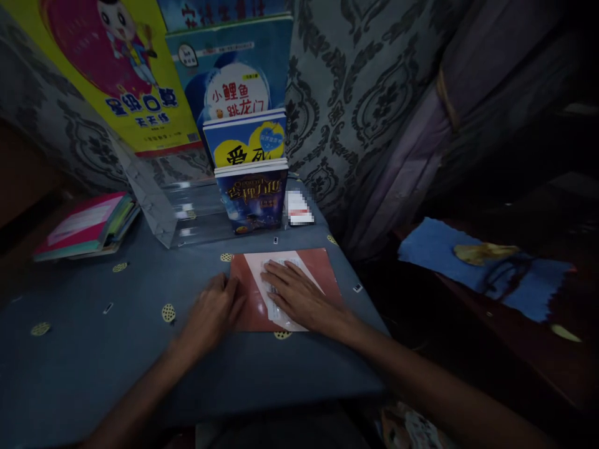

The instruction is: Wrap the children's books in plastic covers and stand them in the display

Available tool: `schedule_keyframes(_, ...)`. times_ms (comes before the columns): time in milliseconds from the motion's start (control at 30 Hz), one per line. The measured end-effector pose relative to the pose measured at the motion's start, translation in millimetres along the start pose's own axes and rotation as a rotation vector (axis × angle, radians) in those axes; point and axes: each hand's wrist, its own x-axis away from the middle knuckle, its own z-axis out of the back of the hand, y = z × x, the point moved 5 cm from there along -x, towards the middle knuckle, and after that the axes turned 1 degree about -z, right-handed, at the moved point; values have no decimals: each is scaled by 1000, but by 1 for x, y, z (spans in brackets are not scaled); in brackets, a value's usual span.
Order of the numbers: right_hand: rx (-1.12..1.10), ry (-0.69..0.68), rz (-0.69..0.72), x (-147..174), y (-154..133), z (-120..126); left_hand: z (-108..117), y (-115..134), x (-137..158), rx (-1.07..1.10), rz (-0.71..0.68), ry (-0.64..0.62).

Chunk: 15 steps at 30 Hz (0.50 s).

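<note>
A thin reddish-brown book [243, 271] with a pale slanted panel and small print lies flat on the cloth-covered table. My right hand [292, 290] rests flat on its cover, fingers stretched out over the pale panel. At the book's left edge is my left hand [218, 308], its fingers bent and closed on that edge. Just behind the book, several books stand upright in rows in a clear plastic rack [161, 224]. The front one is a dark blue book [255, 199] with gold lettering.
A tall yellow workbook [135, 118] leans in the rack's left side. A pile of books with a pink cover [87, 221] lies at the left. Right of the table's edge, a blue cloth [430, 249] lies on a lower surface. Patterned wall covering and a tied curtain [397, 162] stand behind.
</note>
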Motion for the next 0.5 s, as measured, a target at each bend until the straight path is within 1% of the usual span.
schedule_keyframes(67, -25, -25, 18, -2, 1, 0, 1, -5, -3, -8, -9, 12)
schedule_keyframes(133, -38, -52, 37, -3, 2, -2, -1, -11, -10, -10, -44, 84)
schedule_keyframes(233, -42, -97, 61, -5, 2, -4, -10, -18, -24, 33, -185, 246)
schedule_keyframes(300, -39, -106, 64, -5, 3, -5, -18, -21, -30, 66, -275, 328)
schedule_keyframes(367, -38, -103, 71, -6, 5, -4, -25, -24, -34, 71, -310, 366)
schedule_keyframes(500, -66, -123, 138, -8, 9, -1, -28, -26, -32, 70, -298, 370)
